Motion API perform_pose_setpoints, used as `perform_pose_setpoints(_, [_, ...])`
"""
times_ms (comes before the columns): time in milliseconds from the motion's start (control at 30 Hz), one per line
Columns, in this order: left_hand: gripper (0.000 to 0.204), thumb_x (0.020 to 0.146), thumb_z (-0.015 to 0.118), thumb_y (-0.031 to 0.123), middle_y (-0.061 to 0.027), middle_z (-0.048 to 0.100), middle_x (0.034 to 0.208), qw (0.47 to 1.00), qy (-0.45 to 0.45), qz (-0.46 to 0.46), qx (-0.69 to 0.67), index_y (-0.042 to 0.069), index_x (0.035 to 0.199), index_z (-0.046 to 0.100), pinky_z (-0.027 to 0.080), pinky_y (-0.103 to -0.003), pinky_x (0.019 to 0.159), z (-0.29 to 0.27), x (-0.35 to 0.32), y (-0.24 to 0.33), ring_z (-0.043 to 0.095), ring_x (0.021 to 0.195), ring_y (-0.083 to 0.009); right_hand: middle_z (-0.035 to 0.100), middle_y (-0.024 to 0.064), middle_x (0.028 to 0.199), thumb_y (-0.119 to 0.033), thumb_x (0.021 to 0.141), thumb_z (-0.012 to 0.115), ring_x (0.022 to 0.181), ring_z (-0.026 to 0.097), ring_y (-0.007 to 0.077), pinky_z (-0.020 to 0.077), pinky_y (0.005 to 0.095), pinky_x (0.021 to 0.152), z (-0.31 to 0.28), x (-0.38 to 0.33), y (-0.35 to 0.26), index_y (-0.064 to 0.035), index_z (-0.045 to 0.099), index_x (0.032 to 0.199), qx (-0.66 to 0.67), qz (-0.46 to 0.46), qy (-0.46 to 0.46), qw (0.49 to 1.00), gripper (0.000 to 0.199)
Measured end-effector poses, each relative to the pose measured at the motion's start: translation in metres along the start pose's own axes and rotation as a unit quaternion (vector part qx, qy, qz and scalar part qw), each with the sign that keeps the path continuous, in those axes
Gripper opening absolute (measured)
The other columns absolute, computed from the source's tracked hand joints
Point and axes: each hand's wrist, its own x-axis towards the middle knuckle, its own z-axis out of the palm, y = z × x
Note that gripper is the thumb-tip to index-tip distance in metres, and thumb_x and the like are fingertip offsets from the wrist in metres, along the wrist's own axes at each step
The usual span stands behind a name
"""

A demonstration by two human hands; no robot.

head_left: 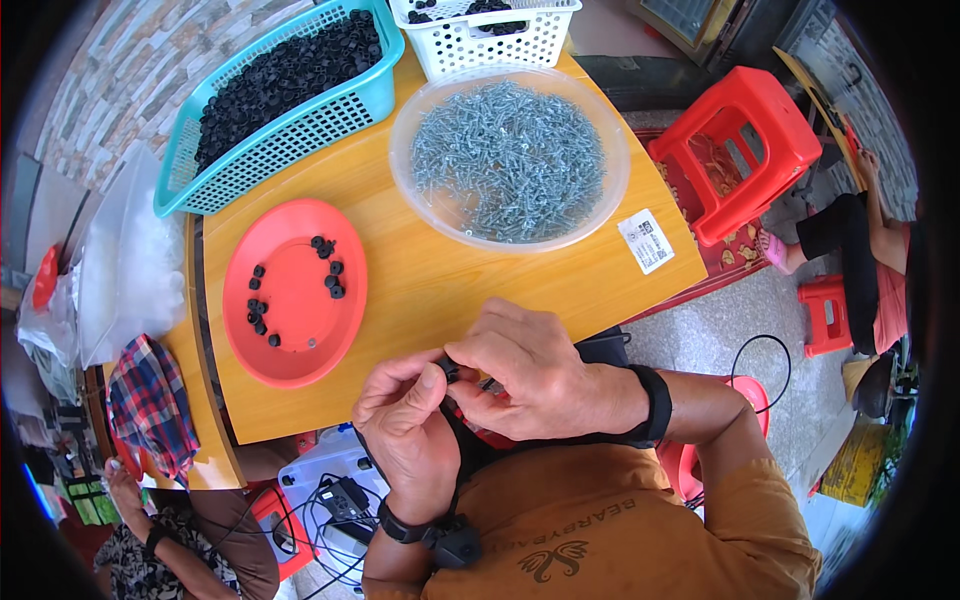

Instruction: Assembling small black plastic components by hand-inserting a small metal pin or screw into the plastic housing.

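A large red plastic stool (793, 135) stands to my right.
A white rectangular label (647, 241) lies on my yellow-brown wooden counter (445, 300); to my left are red-and-navy plaid fabric (150, 400) and a large translucent plastic bag (130, 270).

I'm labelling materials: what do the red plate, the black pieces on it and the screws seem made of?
Red plate: probably plastic, satin, evenly coloured. Black pieces: plastic or rubber; dull, solid black leaves it open. Screws: metal, probably plated; silvery, glinting.

Prob. assy. workshop: small round blk pcs (290, 85) & silver metal screws (515, 150) sat heaped nr far edge of ylw wooden table (440, 290).
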Motion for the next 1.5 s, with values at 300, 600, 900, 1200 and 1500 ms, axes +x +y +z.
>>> perform_pose_setpoints(300, [0.016, 0.081, 0.067, 0.010, -0.0125, 0.065, 0.095, 0.998, -0.001, 0.054, 0.033, -0.002, 0.088, 0.060, 0.045, -0.030, 0.083, 0.000, -0.003, -0.005, 0.061, 0.086, -0.0175, 0.048, 0.0058, 0.061, 0.001, 0.057, 0.065, 0.053, 0.050, 0.0252, 0.0378, 0.0353, 0.043, -0.004, 0.005, 0.004, -0.0043, 0.048, 0.075, 0.019, 0.003, -0.011, 1.000, 0.025])
perform_pose_setpoints(600, [0.017, 0.079, 0.069, 0.010, -0.0125, 0.066, 0.094, 0.996, -0.022, 0.061, 0.065, -0.001, 0.089, 0.061, 0.043, -0.029, 0.082, 0.002, -0.005, -0.002, 0.059, 0.084, -0.0157, 0.044, 0.0073, 0.059, -0.001, 0.058, 0.064, 0.053, 0.047, 0.0271, 0.0353, 0.0370, 0.042, -0.008, 0.008, 0.008, -0.0052, 0.041, 0.067, 0.058, 0.000, -0.028, 0.998, 0.025])
perform_pose_setpoints(900, [0.021, 0.079, 0.071, 0.015, -0.0117, 0.066, 0.093, 0.997, -0.042, 0.057, 0.021, -0.001, 0.089, 0.061, 0.043, -0.031, 0.084, -0.005, -0.002, -0.013, 0.060, 0.086, -0.0170, 0.041, 0.0068, 0.057, 0.002, 0.058, 0.063, 0.051, 0.044, 0.0264, 0.0330, 0.0366, 0.041, -0.007, 0.008, 0.009, -0.0061, 0.038, 0.065, 0.081, -0.015, -0.010, 0.997, 0.027])
perform_pose_setpoints(1200, [0.020, 0.079, 0.070, 0.014, -0.0117, 0.066, 0.092, 0.997, -0.056, 0.059, 0.011, -0.001, 0.089, 0.061, 0.044, -0.032, 0.085, -0.006, -0.001, -0.016, 0.060, 0.087, -0.0175, 0.041, 0.0065, 0.059, 0.005, 0.059, 0.063, 0.050, 0.043, 0.0249, 0.0314, 0.0347, 0.042, -0.007, 0.001, 0.009, -0.0057, 0.041, 0.067, 0.089, -0.027, -0.006, 0.996, 0.026])
perform_pose_setpoints(1500, [0.021, 0.081, 0.069, 0.013, -0.0093, 0.065, 0.091, 0.986, -0.039, 0.109, 0.118, -0.002, 0.094, 0.062, 0.045, -0.027, 0.081, 0.004, -0.002, 0.011, 0.059, 0.083, -0.0149, 0.051, 0.0093, 0.074, 0.001, 0.067, 0.068, 0.065, 0.051, 0.0290, 0.0416, 0.0377, 0.055, -0.011, 0.005, 0.000, -0.0021, 0.051, 0.090, 0.091, -0.003, -0.015, 0.996, 0.029])
